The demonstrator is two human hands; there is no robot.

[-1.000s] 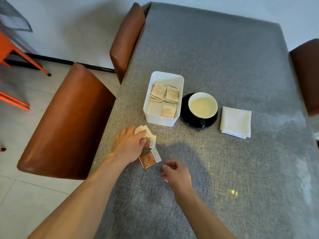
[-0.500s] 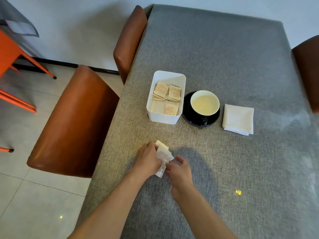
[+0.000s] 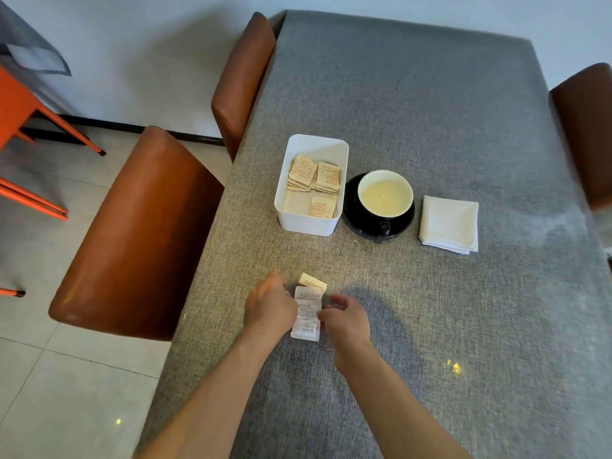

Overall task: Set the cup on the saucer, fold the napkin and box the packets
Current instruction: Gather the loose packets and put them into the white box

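A few white sugar packets (image 3: 308,306) lie fanned near the table's left front edge, held from both sides. My left hand (image 3: 270,306) grips their left edge and my right hand (image 3: 346,321) pinches their right edge. Farther back stands a white box (image 3: 311,223) with several tan packets (image 3: 314,177) inside. Right of it a black cup with a pale inside (image 3: 385,193) sits on a black saucer (image 3: 354,223). A folded white napkin (image 3: 448,223) lies right of the saucer.
The grey cloth-covered table (image 3: 430,326) stretches back and right. Brown leather chairs stand at the left (image 3: 139,233), back left (image 3: 241,77) and right edge (image 3: 586,127). An orange chair frame (image 3: 29,127) stands on the tiled floor at far left.
My left hand gathered the loose packets and slid them toward me. My right hand came in and took hold of their right side. The view shifted slightly.
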